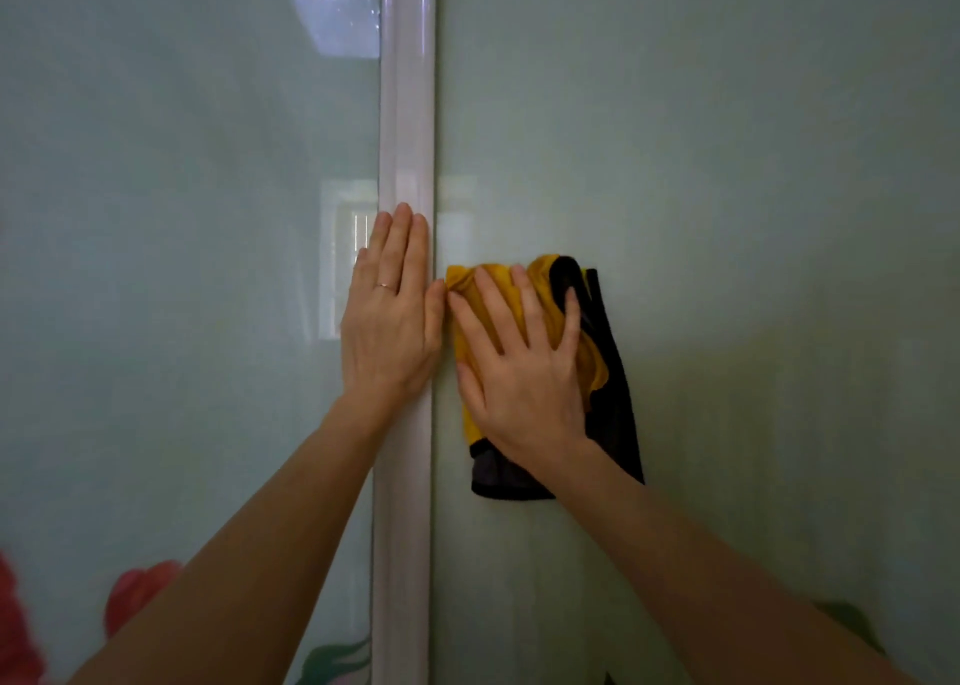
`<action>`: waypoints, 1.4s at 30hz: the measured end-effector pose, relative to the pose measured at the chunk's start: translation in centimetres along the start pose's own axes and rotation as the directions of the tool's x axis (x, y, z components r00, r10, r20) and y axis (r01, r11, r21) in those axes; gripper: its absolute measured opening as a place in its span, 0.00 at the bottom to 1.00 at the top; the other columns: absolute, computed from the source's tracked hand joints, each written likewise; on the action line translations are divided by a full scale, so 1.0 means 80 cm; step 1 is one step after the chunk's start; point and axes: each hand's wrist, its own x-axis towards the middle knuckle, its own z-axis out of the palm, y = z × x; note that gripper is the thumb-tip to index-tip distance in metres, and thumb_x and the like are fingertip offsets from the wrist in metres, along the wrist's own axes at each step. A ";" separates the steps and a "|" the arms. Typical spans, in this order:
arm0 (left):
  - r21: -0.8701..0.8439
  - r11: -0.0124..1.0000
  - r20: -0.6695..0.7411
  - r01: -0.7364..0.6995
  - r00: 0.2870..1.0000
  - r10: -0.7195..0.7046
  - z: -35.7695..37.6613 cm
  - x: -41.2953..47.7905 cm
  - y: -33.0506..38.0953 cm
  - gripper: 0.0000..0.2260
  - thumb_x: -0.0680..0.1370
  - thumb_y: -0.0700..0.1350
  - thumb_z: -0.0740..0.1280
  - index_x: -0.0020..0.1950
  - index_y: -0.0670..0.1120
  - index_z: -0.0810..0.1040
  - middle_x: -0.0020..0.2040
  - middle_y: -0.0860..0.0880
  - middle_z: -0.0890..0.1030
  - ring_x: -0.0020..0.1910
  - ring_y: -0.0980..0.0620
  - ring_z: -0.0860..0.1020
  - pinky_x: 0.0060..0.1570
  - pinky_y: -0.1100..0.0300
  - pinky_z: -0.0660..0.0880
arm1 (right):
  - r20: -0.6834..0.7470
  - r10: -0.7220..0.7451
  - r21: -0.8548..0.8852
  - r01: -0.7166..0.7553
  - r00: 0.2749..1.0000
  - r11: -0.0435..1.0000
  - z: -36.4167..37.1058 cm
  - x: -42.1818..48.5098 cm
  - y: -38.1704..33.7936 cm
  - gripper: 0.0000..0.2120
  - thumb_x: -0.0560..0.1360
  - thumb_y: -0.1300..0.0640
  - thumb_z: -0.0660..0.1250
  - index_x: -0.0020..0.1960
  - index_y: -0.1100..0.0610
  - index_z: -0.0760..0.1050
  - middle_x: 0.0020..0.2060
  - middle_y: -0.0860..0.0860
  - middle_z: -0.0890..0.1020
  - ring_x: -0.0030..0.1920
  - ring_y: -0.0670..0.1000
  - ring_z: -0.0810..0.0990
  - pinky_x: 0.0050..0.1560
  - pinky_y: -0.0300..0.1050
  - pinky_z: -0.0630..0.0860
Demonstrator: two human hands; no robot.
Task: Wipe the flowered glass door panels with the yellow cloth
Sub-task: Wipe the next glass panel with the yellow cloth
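Our right hand lies flat on the cloth, fingers straight and spread, pressing it against the right glass panel. The cloth is soft and crumpled. It is mustard yellow under and between the fingers, and a dark grey layer hangs out past the little finger and below the wrist. Our left hand is also flat, with its straight fingers held together. They rest on the glossy white post that divides the doors, and the outer fingers overlap the edge of the left glass panel. A thin ring sits on one finger. The two thumbs almost meet just beside the post. Both panels are smooth, pale green frosted glass that picks up soft reflections. Far below the fingertips, blurred red flowers and green leaves are printed on the left panel.
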 end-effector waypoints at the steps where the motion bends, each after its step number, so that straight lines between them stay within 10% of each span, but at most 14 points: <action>1: 0.009 1.000 0.004 0.000 1.000 0.000 -0.002 -0.004 0.001 0.24 0.86 0.47 0.50 0.80 0.37 0.59 0.80 0.39 0.59 0.81 0.41 0.56 0.77 0.42 0.59 | 0.004 -0.006 0.000 0.006 1.000 1.000 0.000 -0.009 -0.004 0.27 0.82 0.46 0.59 0.80 0.50 0.65 0.80 0.54 0.63 0.81 0.61 0.58 0.75 0.74 0.52; 9: 0.006 1.000 -0.059 -0.019 0.998 0.019 0.001 -0.034 0.011 0.21 0.86 0.40 0.54 0.78 0.33 0.62 0.78 0.36 0.62 0.79 0.37 0.58 0.77 0.43 0.61 | -0.016 0.211 -0.006 -0.211 0.977 0.977 0.005 -0.010 -0.041 0.25 0.84 0.47 0.58 0.80 0.47 0.64 0.81 0.51 0.63 0.81 0.59 0.58 0.76 0.73 0.52; 16: 0.064 0.997 -0.098 0.030 0.995 -0.024 0.005 -0.040 0.016 0.21 0.85 0.39 0.55 0.78 0.35 0.64 0.78 0.38 0.65 0.79 0.40 0.61 0.74 0.42 0.65 | -0.014 0.019 0.011 -0.019 1.000 1.000 -0.001 -0.027 -0.010 0.25 0.83 0.47 0.61 0.79 0.50 0.67 0.80 0.53 0.65 0.80 0.60 0.60 0.75 0.72 0.54; 23: -0.015 0.999 -0.096 0.036 0.995 -0.037 0.005 -0.038 0.018 0.21 0.85 0.38 0.55 0.78 0.34 0.63 0.78 0.37 0.64 0.79 0.39 0.59 0.76 0.44 0.63 | -0.063 0.347 -0.050 -0.350 0.936 0.935 0.005 -0.020 -0.055 0.25 0.83 0.49 0.59 0.80 0.50 0.66 0.80 0.54 0.64 0.80 0.62 0.60 0.75 0.74 0.52; 31: 0.005 0.999 -0.081 0.034 0.996 -0.033 0.004 -0.041 0.009 0.21 0.85 0.39 0.57 0.79 0.37 0.62 0.79 0.40 0.64 0.79 0.40 0.60 0.74 0.42 0.65 | 0.003 0.036 -0.008 -0.036 0.999 0.999 -0.007 -0.048 -0.003 0.26 0.82 0.48 0.61 0.79 0.49 0.67 0.79 0.54 0.65 0.80 0.60 0.62 0.76 0.72 0.53; 37: -0.008 0.999 -0.094 0.037 0.995 -0.037 0.005 -0.041 0.012 0.21 0.85 0.38 0.53 0.78 0.35 0.62 0.78 0.38 0.64 0.79 0.39 0.60 0.76 0.44 0.62 | -0.044 0.383 -0.110 -0.385 0.923 0.916 -0.010 -0.041 -0.002 0.27 0.82 0.48 0.60 0.80 0.49 0.65 0.80 0.54 0.64 0.80 0.62 0.60 0.75 0.74 0.53; 42: -0.034 0.999 -0.113 0.015 0.993 -0.019 0.005 -0.041 0.010 0.20 0.85 0.37 0.56 0.77 0.34 0.63 0.78 0.37 0.64 0.78 0.38 0.61 0.75 0.43 0.64 | 0.062 0.166 -0.022 -0.165 0.984 0.986 0.000 -0.052 -0.058 0.26 0.84 0.46 0.58 0.80 0.50 0.65 0.80 0.53 0.63 0.81 0.61 0.58 0.76 0.74 0.52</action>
